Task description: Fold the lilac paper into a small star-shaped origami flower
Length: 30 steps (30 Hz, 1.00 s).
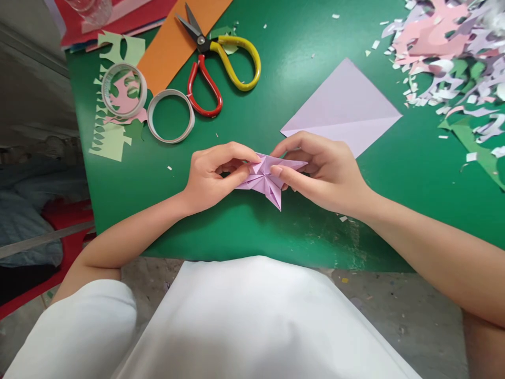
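Between both hands, above the green table, is a folded piece of lilac origami paper (265,182) with pointed flaps and creases meeting at its middle. My left hand (215,176) pinches its left side between thumb and fingers. On the other side my right hand (323,171) grips it, the thumb lying on top near the centre and the fingers behind. One pointed flap hangs toward my body. Just beyond my right hand lies a flat lilac paper square (343,105) with a crease across it, its lower part covered by the hand.
Scissors (202,45) with one red and one yellow handle rest partly on orange paper (165,58). Nearby are two tape rolls (171,138), green paper offcuts (108,145) and red sheets (130,21). Paper scraps (434,39) are heaped at the right of the green table (244,231).
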Available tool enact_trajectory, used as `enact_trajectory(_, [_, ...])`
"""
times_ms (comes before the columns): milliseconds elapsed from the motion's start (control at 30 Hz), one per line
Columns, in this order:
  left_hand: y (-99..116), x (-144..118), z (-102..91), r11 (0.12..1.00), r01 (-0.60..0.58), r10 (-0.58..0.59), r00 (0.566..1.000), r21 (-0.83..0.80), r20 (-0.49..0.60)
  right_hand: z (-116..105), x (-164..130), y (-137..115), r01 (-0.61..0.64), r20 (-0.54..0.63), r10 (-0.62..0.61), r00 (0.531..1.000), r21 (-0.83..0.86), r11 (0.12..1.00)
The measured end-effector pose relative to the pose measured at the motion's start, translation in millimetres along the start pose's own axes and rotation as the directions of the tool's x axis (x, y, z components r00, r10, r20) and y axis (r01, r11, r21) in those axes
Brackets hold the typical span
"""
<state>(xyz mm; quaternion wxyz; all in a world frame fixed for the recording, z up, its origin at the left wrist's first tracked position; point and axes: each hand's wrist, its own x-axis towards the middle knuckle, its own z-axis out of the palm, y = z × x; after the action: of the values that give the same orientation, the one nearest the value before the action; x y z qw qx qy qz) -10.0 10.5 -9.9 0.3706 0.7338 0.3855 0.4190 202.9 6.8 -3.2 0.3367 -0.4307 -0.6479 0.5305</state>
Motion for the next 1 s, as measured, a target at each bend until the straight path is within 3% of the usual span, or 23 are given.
enact_trajectory(167, [-0.1, 0.2, -0.4, 0.999, -0.002, 0.000, 0.999, 0.033, 0.035, 0.2, 0.1, 0.6, 0.001, -0.001, -0.001, 1.000, 0.008, 1.000])
enact_trajectory(433, [-1.6, -4.6, 1.5, 0.990, 0.134, -0.133, 0.991, -0.039, 0.029, 0.3, 0.9, 0.0, 0.006, 0.007, -0.005, 1.000, -0.017, 1.000])
enact_trajectory(767, [2.6, -1.0, 0.2, 0.976, 0.215, -0.214, 0.976, -0.044, 0.032, 2.6, 1.2, 3.9, 0.138, 0.069, -0.129, 0.989, -0.151, 0.979])
enact_trajectory(900, [2.2, -0.5, -1.3, 0.962, 0.239, -0.233, 0.971, -0.135, 0.061, 2.8, 1.1, 4.6, 0.166, 0.075, -0.156, 0.985, -0.149, 0.975])
enact_trajectory(1000, [0.9, -0.5, -1.4, 0.936, 0.286, -0.279, 0.958, -0.206, 0.063, 3.1, 0.8, 5.3, 0.153, 0.014, -0.152, 0.988, -0.118, 0.981])
